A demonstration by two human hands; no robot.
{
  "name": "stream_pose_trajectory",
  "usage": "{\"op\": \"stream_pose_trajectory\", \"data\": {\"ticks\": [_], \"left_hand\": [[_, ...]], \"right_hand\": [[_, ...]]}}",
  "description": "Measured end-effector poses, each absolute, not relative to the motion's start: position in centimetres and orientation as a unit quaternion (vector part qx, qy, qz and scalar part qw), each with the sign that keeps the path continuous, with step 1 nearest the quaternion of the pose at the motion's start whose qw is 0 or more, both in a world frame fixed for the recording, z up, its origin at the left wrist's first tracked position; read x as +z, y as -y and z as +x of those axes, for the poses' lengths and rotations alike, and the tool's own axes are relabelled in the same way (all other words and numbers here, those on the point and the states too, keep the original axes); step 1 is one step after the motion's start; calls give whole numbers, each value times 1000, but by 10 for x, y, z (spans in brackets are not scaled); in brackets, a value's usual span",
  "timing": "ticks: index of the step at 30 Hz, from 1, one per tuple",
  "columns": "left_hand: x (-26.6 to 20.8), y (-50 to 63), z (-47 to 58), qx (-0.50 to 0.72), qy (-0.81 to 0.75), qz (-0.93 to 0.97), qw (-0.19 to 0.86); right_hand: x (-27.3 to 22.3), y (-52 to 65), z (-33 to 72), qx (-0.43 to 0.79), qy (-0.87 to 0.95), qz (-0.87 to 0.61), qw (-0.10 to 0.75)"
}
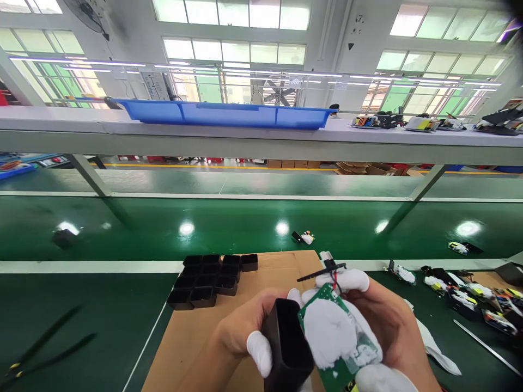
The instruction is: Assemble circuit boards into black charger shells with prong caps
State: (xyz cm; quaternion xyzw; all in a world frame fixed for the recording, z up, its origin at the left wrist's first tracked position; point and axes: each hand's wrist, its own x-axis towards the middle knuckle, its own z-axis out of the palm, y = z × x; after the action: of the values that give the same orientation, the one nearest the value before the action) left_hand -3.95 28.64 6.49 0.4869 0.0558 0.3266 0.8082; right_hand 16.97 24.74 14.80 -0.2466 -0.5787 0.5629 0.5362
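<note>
The left hand (237, 326), its thumb tip wearing a white cover, is gripping a deep, black, rectangular open-topped box (286, 348) between thumb and fingers, while the right hand (394, 321) is pinching a green printed circuit board (330, 332) with a thick white coating, thumb and covered fingers closing on its edges. Both pieces are hanging over a flat sheet of brown cardboard (196, 337), the board sitting just beside the box's mouth and outside it. A thin black strip (322, 272) with short red and black wires is sticking up near the right fingers. This pair appears to be partway through handling: the parts are already coming together side by side, but nothing is showing inside the held box. Farther back on the cardboard, about a dozen matching black boxes (204, 280) are standing in close rows, their dark insides showing no boards. At the right, a loose heap of white-coated assemblies (469, 296) is lying on the dark green surface, seemingly remaining unhandled.
</note>
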Motion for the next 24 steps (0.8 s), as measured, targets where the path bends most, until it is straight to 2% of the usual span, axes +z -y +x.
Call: {"op": "stream_pose_trajectory", "data": {"ticks": [7, 14, 20, 24], "left_hand": [[77, -285, -39, 293, -48, 423, 856], [78, -286, -38, 282, -42, 405, 869], [73, -288, -40, 280, -53, 392, 875], [72, -289, -44, 274, -60, 414, 866]], "right_hand": [[143, -241, 161, 525, 582, -253, 567], [144, -249, 163, 451, 638, -291, 553], [133, -264, 163, 447, 640, -336, 527], [134, -258, 163, 416, 659, -305, 547]]}}
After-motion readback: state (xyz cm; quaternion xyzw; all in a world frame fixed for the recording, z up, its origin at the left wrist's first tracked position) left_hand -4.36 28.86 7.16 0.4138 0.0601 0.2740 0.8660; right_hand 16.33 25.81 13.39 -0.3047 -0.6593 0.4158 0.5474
